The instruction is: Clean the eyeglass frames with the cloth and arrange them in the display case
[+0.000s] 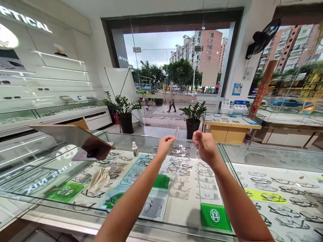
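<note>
My left hand (166, 145) is held out over the glass display counter (185, 215), its thumb and fingers pinched together. Between them is a thin-rimmed pair of glasses (177, 133), seen nearly edge-on, so its full shape does not show. To the right, my right hand (205, 146) is raised at about the same height with its fingers curled closed and its thumb on top. Whatever it may hold is hidden. Under the glass, below both hands, lie rows of eyeglass frames (180, 166).
On the counter stand a small white bottle (135, 149), a crumpled beige cloth (99, 178) and a tilted mirror (75, 137) on the left. A second glass case (272, 156) adjoins at right. Potted plants (193, 116) flank the glass door beyond.
</note>
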`<state>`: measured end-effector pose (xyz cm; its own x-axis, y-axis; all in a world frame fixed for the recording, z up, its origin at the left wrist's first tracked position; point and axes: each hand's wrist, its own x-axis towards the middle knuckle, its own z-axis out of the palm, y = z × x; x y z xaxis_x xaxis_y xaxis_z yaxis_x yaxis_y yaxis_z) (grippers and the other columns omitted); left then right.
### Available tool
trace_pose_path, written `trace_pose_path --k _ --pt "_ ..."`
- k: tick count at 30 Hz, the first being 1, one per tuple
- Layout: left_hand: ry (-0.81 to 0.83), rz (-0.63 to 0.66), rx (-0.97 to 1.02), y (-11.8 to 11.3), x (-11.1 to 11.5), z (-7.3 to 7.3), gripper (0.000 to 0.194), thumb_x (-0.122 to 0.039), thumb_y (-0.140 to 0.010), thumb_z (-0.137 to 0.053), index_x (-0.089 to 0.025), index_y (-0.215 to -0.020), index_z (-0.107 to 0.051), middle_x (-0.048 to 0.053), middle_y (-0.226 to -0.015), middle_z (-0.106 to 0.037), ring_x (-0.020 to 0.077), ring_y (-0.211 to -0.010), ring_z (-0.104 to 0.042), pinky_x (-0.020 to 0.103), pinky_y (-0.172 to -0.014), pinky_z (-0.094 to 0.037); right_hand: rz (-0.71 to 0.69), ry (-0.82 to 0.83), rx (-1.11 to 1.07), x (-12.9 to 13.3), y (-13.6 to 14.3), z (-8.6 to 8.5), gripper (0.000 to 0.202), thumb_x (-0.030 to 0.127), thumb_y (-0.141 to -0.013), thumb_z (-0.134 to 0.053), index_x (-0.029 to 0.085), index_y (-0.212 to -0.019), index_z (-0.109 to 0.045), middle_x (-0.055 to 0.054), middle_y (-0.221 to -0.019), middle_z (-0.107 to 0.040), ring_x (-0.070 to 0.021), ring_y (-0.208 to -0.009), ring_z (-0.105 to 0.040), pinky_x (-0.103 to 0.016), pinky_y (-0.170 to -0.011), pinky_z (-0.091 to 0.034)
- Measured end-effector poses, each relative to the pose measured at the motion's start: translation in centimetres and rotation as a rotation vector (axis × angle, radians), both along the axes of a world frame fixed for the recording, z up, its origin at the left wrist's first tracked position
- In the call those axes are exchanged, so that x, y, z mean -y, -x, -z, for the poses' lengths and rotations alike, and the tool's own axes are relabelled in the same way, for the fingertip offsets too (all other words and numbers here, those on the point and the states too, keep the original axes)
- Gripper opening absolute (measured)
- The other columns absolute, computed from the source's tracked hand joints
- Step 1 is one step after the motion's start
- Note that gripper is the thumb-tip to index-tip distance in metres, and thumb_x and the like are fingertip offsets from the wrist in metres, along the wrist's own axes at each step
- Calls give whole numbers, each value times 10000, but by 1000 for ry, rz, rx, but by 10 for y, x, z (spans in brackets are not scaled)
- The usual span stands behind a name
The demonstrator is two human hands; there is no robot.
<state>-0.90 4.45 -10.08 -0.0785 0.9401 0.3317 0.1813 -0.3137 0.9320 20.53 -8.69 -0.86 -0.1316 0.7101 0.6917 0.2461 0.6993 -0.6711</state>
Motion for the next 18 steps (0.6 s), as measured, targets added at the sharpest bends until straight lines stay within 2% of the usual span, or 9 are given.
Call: trace_pose_path --k 3,6,8,11,14,18 --pt "-14 65 176 -23 25 6 459 -630 -669 -813 -204 -833 -771 78 -879 -758 206 -847 -621 320 -772 -470 58 78 2 -22 1 22 794 922 -987 -302 246 -588 -423 19 -524 -400 -140 -522 -365 -321 -557 -262" --pt "23 158 295 -39 40 15 489 -627 -602 -878 -196 -803 -765 62 -850 -742 177 -799 -599 313 -776 -477 125 196 -95 -42 -4 61 748 910 -981 -326 257 -628 -422 33 -533 -400 -144 -534 -382 -316 -568 -297" --pt "62 218 348 -46 46 23 487 -598 -573 -913 -185 -789 -770 54 -830 -732 161 -769 -584 308 -766 -474 165 272 -202 -50 -8 90 613 822 -956 -507 261 -720 -444 58 -590 -417 -138 -557 -389 -300 -574 -325" --pt "109 282 393 -49 50 33 455 -534 -562 -952 -171 -782 -789 45 -801 -719 143 -744 -560 300 -748 -455 185 332 -310 -53 -15 123 455 602 -780 -767 251 -889 -500 56 -755 -525 -140 -649 -474 -285 -615 -399" --pt "132 315 413 -47 51 39 432 -513 -588 -962 -171 -806 -814 39 -809 -725 135 -746 -542 297 -755 -444 138 351 -350 -51 -19 137 433 469 -691 -807 242 -945 -539 24 -861 -599 -158 -755 -544 -298 -696 -454" --pt "159 343 428 -48 51 43 404 -501 -603 -970 -189 -813 -822 42 -862 -753 151 -808 -579 312 -827 -471 35 386 -410 -50 -19 140 409 404 -686 -862 254 -928 -569 9 -875 -649 -172 -791 -564 -322 -754 -475"
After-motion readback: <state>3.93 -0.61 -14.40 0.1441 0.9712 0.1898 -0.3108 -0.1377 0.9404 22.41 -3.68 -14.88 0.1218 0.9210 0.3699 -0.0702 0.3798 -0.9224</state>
